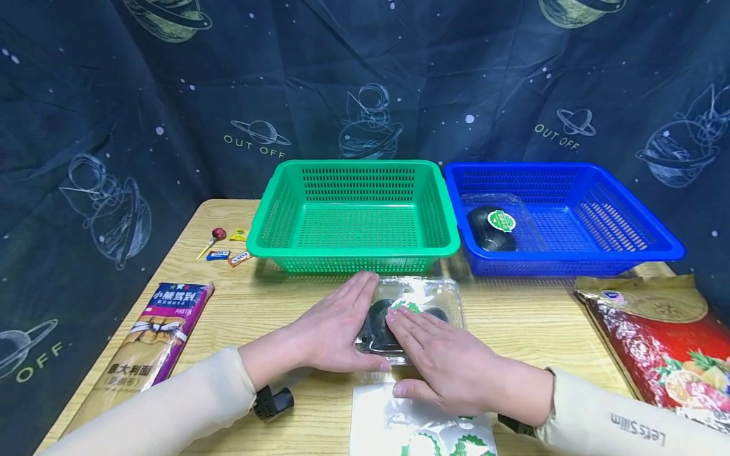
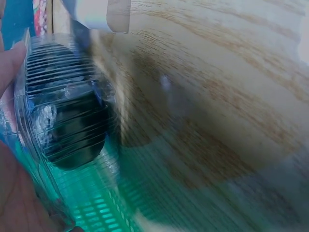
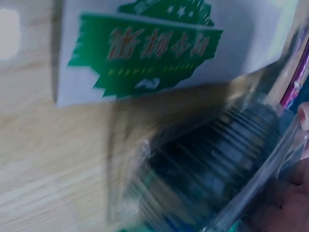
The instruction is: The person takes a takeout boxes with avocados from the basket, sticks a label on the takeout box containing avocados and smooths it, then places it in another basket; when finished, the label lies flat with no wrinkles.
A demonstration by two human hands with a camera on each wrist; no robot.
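Observation:
A clear plastic box [image 1: 450, 292] with dark, rounded contents [image 1: 379, 325] lies on the table, in front of the green basket. My left hand [image 1: 342, 323] rests along its left side, fingers straight and pointing away from me. Across the lid lies my right hand [image 1: 450, 361], its extended fingers pressing on a green-and-white sticker [image 1: 407, 305] that they partly cover. Both wrist views show the box's ribbed side and the dark contents, blurred in the right one. Just nearer to me is a white sheet of green stickers [image 1: 371, 415], partly under my right hand.
Behind the box stand a green basket [image 1: 353, 252] and a blue basket [image 1: 576, 256]; the blue one holds a similar packed box [image 1: 495, 231]. A pasta packet [image 1: 154, 335] lies left, a red bag [image 1: 661, 342] right. A lollipop [image 1: 219, 234] and small wrapped sweets [image 1: 218, 255] lie back left.

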